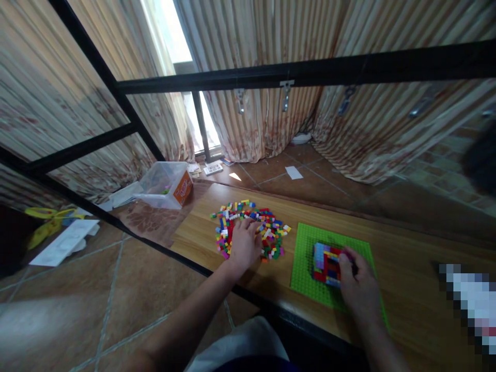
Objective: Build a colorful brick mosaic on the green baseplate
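my left hand (pixel 243 243) lies flat, palm down and fingers spread, on the pile of small bricks (pixel 251 227) toward the far left part of the desk (pixel 406 258). nothing pinched that i can see; whether a brick is caught under the palm i cannot tell.

my right hand (pixel 358 284) rests on the right side of the brick block (pixel 327 263), fingers curled over its top edge, pressing or gripping it. the block stands on the green baseplate (pixel 306 253), which lies near the front edge of the desk, just right of the pile and apart from it.

handling, as i judge it: loose bricks are light, hard, smooth plastic; they scatter and skid on the wood if swept. best taken one at a time, thumb and forefinger on the two long sides. the block is stiff but only held by studs, so layers could pop apart if levered from a corner; hold it low, on opposite walls. the baseplate is thin and light and may slide unless pinned.

beyond the desk: a clear plastic tub (pixel 165 183) on the floor, curtains (pixel 271 103) behind, black frame bars (pixel 310 70) across the view.
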`<state>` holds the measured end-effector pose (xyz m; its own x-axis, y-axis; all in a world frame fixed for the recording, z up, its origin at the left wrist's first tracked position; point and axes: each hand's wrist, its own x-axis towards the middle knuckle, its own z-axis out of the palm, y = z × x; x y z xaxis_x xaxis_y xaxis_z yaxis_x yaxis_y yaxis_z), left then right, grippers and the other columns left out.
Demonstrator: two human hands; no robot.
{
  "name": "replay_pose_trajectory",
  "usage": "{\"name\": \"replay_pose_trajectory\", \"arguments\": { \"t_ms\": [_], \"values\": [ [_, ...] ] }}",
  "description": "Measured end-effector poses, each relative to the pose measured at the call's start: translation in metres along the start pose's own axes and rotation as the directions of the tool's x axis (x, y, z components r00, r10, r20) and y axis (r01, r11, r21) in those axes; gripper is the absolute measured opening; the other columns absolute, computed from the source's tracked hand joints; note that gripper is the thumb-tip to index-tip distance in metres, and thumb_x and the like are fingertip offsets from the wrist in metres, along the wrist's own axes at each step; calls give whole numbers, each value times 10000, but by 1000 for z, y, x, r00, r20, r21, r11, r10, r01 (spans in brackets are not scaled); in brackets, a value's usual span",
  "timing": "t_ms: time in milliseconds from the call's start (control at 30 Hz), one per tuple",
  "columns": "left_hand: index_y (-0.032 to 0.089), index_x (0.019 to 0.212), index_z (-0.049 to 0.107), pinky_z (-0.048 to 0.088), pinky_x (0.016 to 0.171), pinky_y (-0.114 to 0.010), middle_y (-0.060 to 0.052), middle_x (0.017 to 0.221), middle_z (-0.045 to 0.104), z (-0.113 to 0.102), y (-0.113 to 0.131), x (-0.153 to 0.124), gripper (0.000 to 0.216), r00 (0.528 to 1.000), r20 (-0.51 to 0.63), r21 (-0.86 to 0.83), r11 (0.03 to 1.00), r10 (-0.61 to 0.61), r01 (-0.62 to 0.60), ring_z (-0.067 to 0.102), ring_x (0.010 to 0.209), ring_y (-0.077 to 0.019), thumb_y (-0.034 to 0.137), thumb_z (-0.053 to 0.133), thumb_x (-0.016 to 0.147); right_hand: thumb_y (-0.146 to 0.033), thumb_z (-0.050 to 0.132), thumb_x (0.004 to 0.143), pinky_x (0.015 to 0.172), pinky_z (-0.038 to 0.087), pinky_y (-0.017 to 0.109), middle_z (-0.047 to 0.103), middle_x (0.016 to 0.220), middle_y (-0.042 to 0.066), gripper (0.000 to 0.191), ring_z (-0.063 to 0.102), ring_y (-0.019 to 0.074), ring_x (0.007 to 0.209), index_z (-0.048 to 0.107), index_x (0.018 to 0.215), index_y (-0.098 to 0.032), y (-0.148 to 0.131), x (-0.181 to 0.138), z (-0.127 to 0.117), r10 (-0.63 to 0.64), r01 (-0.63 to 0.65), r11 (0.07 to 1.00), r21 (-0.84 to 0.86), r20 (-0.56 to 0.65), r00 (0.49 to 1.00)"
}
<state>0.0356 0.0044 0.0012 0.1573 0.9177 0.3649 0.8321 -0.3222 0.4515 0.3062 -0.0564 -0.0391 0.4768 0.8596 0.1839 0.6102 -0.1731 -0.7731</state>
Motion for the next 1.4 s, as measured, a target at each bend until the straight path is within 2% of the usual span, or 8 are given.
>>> {"name": "replay_pose_trajectory", "arguments": {
  "t_ms": [167, 367, 700, 900, 1000, 1067, 1167, 1400],
  "values": [
    [220, 1123, 655, 410, 965, -419, -94, 1193, 584, 2, -15, 18, 355, 989, 129, 151, 985, 65, -85, 513, 1088, -247, 112, 524, 812, -548, 402, 873, 971, 411, 447, 626, 1183, 124, 540, 555, 275, 1100, 609, 1204, -174, -4, -2, -2, 8, -8, 1000, -4, 0, 1000],
    [216, 1081, 656, 409, 930, -392, -69, 1060, 650, -4, -18, 29, 360, 962, 246, 151, 975, 123, -163, 540, 1000, -234, 67, 510, 787, -538, 409, 884, 974, 409, 435, 629, 1181, 124, 522, 562, 261, 1093, 612, 1196, -171, -4, -3, -3, -27, 27, 1000, 9, -6, 1000],
    [194, 1146, 621, 419, 931, -406, -86, 1004, 654, -11, -17, 30, 371, 965, 226, 240, 953, 132, -186, 574, 982, -257, 69, 482, 825, -523, 461, 871, 957, 423, 437, 645, 1163, 126, 484, 585, 246, 1061, 635, 1157, -174, -10, -5, -3, 8, -3, 993, 122, -40, 999],
    [192, 1098, 623, 479, 898, -347, -65, 1052, 628, -25, -1, 21, 284, 996, 56, -104, 993, 69, -63, 600, 985, -203, 122, 469, 869, -489, 543, 823, 889, 464, 414, 687, 1067, 119, 449, 627, 232, 974, 662, 1088, -145, -11, 0, -16, 260, -133, 882, 451, -232, 937],
    [203, 1103, 614, 507, 847, -317, -46, 1002, 634, -21, 21, -3, 271, 995, 100, -379, 925, 22, 18, 612, 925, -173, 143, 497, 866, -466, 575, 810, 851, 478, 395, 694, 1028, 109, 414, 638, 223, 919, 672, 1069, -158, -26, -14, -25, 251, -109, 903, 415, -305, 919],
    [200, 1114, 599, 516, 827, -306, -47, 992, 633, -14, 40, -24, 253, 989, 149, -532, 842, -17, 94, 615, 922, -165, 173, 493, 886, -465, 585, 810, 827, 487, 381, 694, 1020, 92, 385, 638, 214, 897, 678, 1062, -190, -44, -33, -27, 174, -78, 931, 358, -245, 954],
    [196, 1090, 596, 526, 799, -295, -52, 961, 623, -7, 68, -49, 221, 977, 213, -634, 756, -32, 162, 616, 884, -156, 188, 486, 898, -463, 640, 776, 760, 510, 351, 696, 985, 63, 384, 640, 194, 832, 674, 1081, -233, -75, -65, -21, 102, -105, 933, 345, 27, 994],
    [213, 1193, 551, 533, 880, -349, -93, 1092, 594, -20, 91, -66, 312, 972, 199, -568, 823, 127, 9, 592, 1001, -191, 161, 451, 901, -477, 656, 772, 743, 533, 349, 724, 970, 60, 374, 666, 218, 858, 684, 1045, -222, -101, -95, 0, 211, -310, 830, 464, 254, 944]
  ]
}}
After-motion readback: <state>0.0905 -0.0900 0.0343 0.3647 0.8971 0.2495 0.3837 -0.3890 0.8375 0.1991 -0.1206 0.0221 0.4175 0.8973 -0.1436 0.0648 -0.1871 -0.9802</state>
